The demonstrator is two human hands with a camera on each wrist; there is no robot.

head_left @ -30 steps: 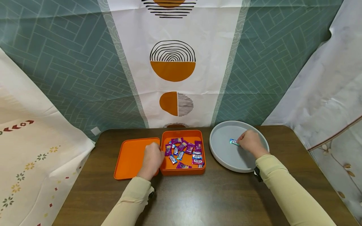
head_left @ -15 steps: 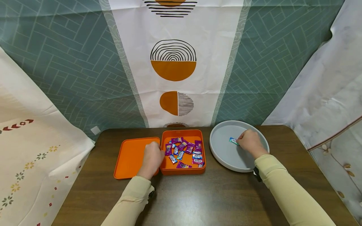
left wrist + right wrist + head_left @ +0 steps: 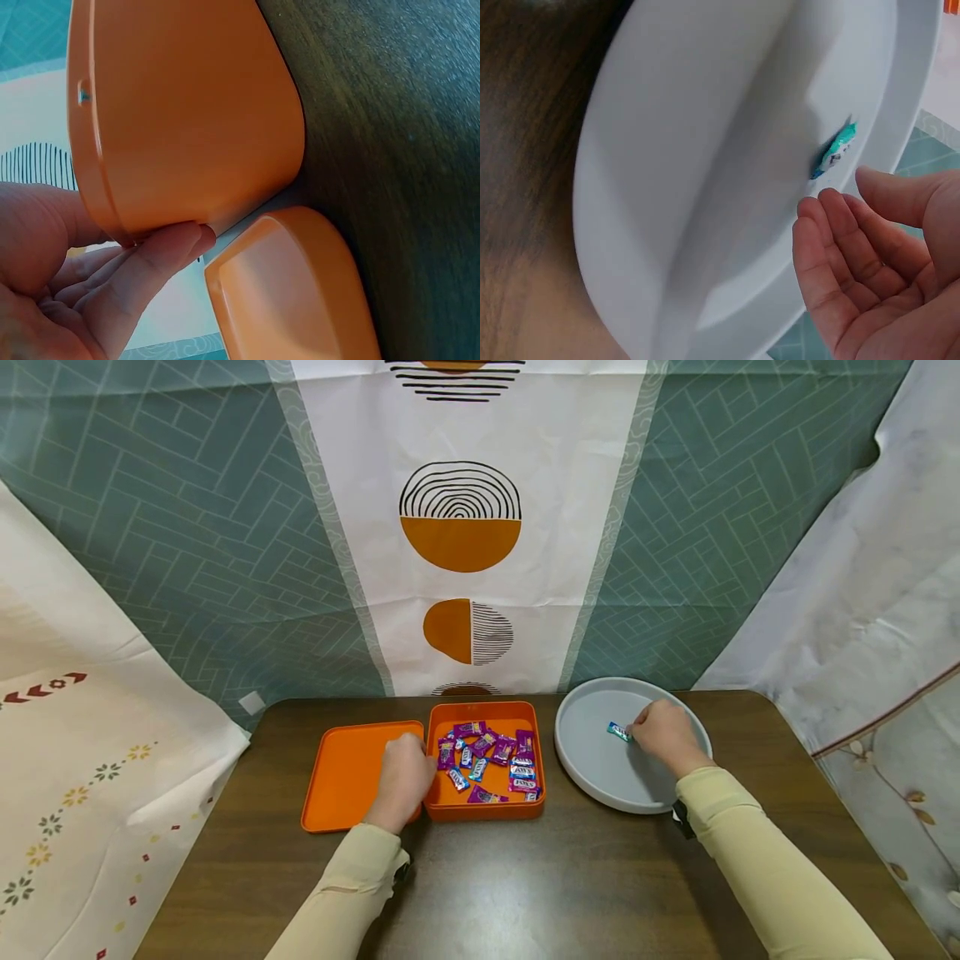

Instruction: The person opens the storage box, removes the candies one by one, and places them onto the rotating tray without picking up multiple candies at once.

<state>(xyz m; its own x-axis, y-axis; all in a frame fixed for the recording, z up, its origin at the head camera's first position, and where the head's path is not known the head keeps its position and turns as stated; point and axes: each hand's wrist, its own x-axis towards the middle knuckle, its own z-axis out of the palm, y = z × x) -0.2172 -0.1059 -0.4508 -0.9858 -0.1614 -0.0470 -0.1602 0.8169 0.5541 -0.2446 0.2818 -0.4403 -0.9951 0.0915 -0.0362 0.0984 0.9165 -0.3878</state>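
Note:
My left hand (image 3: 406, 779) pinches the near left wall of an orange box (image 3: 483, 810), thumb on one side and fingers on the other, as the left wrist view (image 3: 187, 112) shows. Inside the box lie several small wrapped candies (image 3: 503, 751), purple ones and blue-and-white ones. On the round grey tray (image 3: 600, 777) to the right rests one teal-and-white wrapped candy (image 3: 618, 732). Over that tray hovers my right hand (image 3: 664, 739), its fingers loosely bent. In the right wrist view a gap shows between its fingertips and the candy (image 3: 835, 152); nothing is between thumb and fingers.
A flat orange lid (image 3: 348, 777) lies just left of the box, partly behind my left hand. All of it stands on a dark brown wooden table (image 3: 510, 885). Behind the table's far edge hangs a patterned curtain (image 3: 322, 568), with lighter cloth at both sides.
The single candy on the grey tray has turned slightly, its right end now lower. My right hand has barely moved. My left hand keeps its hold on the box wall.

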